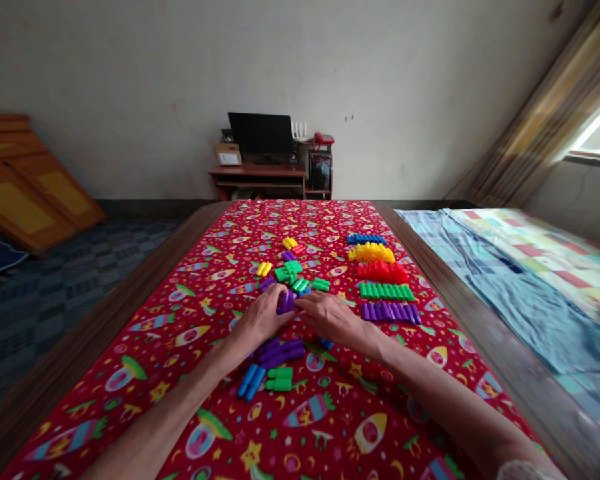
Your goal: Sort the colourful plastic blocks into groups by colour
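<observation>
Purple plastic blocks [285, 303] with rounded tips are between my two hands, just over the cloth. My left hand [265, 312] is closed around their left side. Closed fingers of my right hand [329, 316] press at their right side, partly hiding them. Beyond my fingertips lie loose green blocks [289, 270], a yellow pair [265, 269] and a small red block [299, 250]. Nearer me, below my left hand, are a purple cluster [280, 352], a blue pair [251, 382] and a green pair [279, 379].
On the right, joined rows run from blue [365, 239] through yellow [371, 253], red [383, 271] and green [387, 292] to purple [391, 313]. A red patterned cloth [325, 427] covers the table. Beyond it stands a desk [257, 171] with a monitor [261, 135]; a bed [520, 293] lies right.
</observation>
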### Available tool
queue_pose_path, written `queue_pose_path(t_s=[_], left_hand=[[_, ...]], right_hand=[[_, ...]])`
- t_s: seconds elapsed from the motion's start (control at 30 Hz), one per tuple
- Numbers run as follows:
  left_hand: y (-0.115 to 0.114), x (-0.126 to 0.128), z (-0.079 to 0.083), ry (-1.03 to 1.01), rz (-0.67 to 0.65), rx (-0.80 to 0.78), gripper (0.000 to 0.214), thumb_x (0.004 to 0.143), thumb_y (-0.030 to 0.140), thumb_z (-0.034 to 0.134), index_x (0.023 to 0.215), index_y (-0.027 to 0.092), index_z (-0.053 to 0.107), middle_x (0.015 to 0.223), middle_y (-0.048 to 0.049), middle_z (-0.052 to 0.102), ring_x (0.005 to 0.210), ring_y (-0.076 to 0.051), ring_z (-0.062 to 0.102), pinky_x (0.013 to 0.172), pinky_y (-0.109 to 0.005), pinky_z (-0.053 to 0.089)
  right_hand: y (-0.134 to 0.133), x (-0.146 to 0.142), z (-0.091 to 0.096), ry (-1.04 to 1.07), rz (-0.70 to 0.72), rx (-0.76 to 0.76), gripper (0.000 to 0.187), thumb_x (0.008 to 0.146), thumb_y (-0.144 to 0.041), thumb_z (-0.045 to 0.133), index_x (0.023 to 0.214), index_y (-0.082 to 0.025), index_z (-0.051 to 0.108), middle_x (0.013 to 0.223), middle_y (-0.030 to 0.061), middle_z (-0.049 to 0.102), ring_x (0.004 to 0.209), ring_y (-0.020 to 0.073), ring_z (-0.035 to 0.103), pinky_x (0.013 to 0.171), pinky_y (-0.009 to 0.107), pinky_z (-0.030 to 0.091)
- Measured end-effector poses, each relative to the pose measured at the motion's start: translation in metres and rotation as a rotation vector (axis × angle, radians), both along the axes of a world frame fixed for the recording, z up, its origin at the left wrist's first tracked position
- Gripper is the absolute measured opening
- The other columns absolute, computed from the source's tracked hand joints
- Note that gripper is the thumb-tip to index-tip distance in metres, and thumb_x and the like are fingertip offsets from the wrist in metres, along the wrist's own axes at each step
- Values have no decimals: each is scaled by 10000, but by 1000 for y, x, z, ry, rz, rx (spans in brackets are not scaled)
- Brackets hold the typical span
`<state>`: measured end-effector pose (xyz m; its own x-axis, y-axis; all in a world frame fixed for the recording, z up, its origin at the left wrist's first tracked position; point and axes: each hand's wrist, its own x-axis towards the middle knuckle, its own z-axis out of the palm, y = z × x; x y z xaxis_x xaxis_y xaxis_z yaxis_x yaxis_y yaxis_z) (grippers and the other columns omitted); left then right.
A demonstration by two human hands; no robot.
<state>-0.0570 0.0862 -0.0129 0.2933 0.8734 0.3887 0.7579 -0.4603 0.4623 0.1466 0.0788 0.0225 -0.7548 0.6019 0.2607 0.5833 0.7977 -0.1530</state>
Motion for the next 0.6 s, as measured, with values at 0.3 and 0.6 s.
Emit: queue_pose_path(t_s=[0.3, 0.6], left_hand=[[0, -9, 20, 64, 53, 67, 358, 792, 525, 639, 954, 209, 599, 942, -85, 686, 887, -269, 665, 817, -384, 526], [17, -17, 15, 33, 82, -92, 377, 813, 440, 608, 1098, 199, 662, 1129, -100, 713, 1031, -268, 663, 926, -372, 499]], right_hand=[[5, 24, 20, -54, -195, -36, 224, 958, -162, 425, 849, -154, 621, 730, 50, 640, 616, 108, 521, 557, 260, 228], [7, 8, -3, -63, 2, -21, 179, 939, -133, 446, 963, -134, 623, 993, 120, 669, 955, 183, 596, 733, 246, 404]])
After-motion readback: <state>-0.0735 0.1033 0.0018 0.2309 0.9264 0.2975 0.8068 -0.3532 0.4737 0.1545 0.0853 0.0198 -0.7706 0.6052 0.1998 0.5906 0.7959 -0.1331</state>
